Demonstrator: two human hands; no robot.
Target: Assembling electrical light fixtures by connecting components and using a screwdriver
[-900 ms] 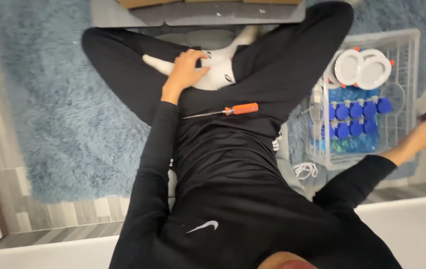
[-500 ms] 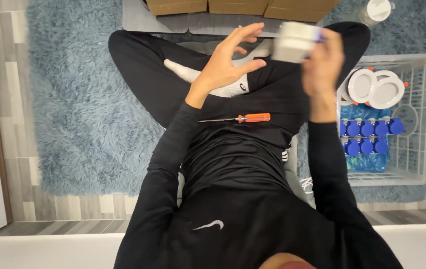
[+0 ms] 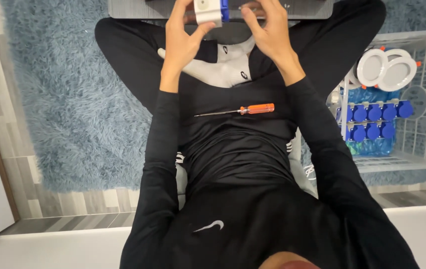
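At the top edge of the view, above my crossed legs, my left hand (image 3: 183,42) has its fingers closed round a small white box w/ a blue side (image 3: 210,10); thumb on the near face, fingertips over the top, partly cut off by the frame. My right hand (image 3: 270,32) is just beside it on the blue side, fingers spread and curled, apart, not clamped on anything I can see; whether a fingertip touches the box I can't tell. Both hands are up in front of a grey flat panel (image 3: 317,7) that lies across the top of the frame.

On my lap, below the hands and well apart from them, lies a screwdriver w/ orange handle (image 3: 256,108), shaft pointing to my left, flat on the black fabric. My white socks (image 3: 223,69) show between the wrists.

To my right sits a white wire basket (image 3: 422,159) on the blue shaggy rug (image 3: 73,114). In it: round white discs w/ orange clips (image 3: 372,67) at the far end, rows of blue-capped pieces (image 3: 374,112) nearer me. Grey plank floor (image 3: 38,199) at the rug's edge.
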